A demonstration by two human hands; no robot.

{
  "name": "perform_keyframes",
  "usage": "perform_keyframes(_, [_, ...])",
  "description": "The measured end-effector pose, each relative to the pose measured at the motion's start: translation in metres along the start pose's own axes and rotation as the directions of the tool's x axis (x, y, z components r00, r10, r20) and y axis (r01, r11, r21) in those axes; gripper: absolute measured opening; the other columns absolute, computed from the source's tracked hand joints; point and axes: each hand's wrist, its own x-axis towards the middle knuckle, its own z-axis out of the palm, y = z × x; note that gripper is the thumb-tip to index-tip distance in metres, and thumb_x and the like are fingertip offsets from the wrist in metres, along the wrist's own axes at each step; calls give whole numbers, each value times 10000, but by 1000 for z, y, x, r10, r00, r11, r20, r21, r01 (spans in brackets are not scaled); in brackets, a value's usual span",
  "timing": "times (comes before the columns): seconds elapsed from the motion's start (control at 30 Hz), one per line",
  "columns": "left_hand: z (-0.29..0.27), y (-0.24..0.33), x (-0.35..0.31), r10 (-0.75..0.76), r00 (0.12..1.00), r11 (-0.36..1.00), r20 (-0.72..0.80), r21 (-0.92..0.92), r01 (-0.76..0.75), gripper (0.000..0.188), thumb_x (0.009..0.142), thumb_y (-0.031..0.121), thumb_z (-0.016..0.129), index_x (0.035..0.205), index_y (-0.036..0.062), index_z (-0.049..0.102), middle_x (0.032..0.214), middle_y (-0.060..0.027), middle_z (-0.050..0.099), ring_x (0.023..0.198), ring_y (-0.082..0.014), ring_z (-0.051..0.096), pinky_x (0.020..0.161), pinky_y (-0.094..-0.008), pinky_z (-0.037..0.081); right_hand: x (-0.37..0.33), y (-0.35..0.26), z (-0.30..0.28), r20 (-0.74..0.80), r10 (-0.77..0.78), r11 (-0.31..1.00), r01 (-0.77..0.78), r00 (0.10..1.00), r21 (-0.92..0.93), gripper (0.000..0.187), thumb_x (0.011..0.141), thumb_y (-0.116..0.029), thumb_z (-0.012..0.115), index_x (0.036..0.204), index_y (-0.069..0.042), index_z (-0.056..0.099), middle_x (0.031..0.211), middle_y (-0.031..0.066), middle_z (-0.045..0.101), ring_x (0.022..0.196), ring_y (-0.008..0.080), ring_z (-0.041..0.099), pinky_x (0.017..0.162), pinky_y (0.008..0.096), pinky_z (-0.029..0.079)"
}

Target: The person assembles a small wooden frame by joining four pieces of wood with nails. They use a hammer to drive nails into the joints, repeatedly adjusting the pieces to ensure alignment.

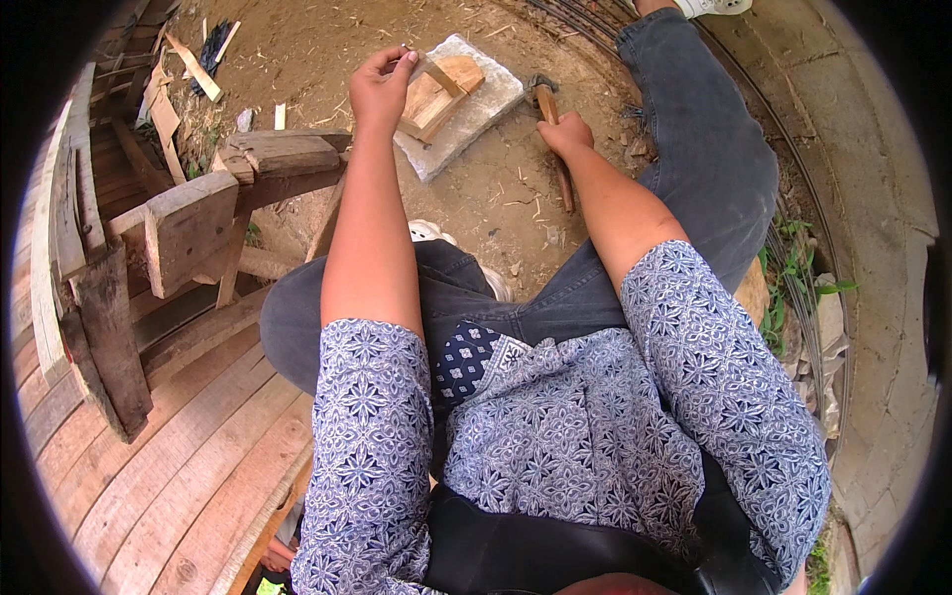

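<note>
My left hand (382, 91) is closed in a pinch at the far left edge of a wooden piece (428, 111). A small dark nail-like tip (405, 47) shows at its fingertips; most of it is hidden. The wooden piece is pale and angular, with a rounded block behind it, and rests on a flat whitish stone slab (493, 102). To the right of the slab, my right hand (567, 134) is wrapped round the wooden handle of a hammer (565, 183). The hammer's dark metal head points away from me, beside the slab's right edge and apart from the wood.
Rough wooden beams (193, 233) stand on the left, above a plank surface (188, 466). Wood scraps (195, 67) and shavings lie on the dirt ground (297, 40). A concrete wall (863, 198) curves along the right, with long thin rods (570, 20) near its foot. My bent legs frame the work spot.
</note>
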Motion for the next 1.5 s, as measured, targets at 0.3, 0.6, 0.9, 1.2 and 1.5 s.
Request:
perform_keyframes(0.3, [0,4,0,-4,1000,1000,16,26,3,222,874,193,783,1030,37,759,882,-46,748,808,-98,668,753,-263,521,6,3,5,-29,-9,1000,9,1000,-15,546,735,-454,761,1115,-83,636,1109,162,705,1061,320,676,922,408,514])
perform_keyframes(0.6, [-1,2,1,17,1000,1000,18,3,-17,203,878,174,772,1023,32,757,876,-41,746,804,-100,669,744,-259,521,4,2,5,-30,0,1000,0,1000,2,524,738,-441,760,1097,-80,634,1098,158,707,1049,320,678,914,408,515])
perform_keyframes(0.9, [1,-1,0,46,999,998,9,37,-46,202,865,203,789,1010,65,764,869,-67,748,797,-118,674,724,-281,520,3,2,4,-36,-3,1000,3,999,-4,519,737,-430,755,1100,-73,653,1108,166,709,1062,319,678,920,410,518])
perform_keyframes(1.2, [3,9,-6,78,997,988,9,131,-78,206,869,183,789,1022,49,757,904,-72,746,850,-120,677,751,-286,530,4,-20,-20,-157,-125,989,135,980,53,474,842,-392,619,1050,29,684,944,219,720,866,323,723,780,427,560])
perform_keyframes(1.5, [0,14,-15,180,984,956,2,236,-176,202,853,175,787,1005,46,755,952,-72,745,849,-164,706,762,-295,536,-80,-147,-143,-41,-753,630,737,657,243,366,1018,-320,508,1208,-21,603,806,47,649,601,118,569,540,311,499])
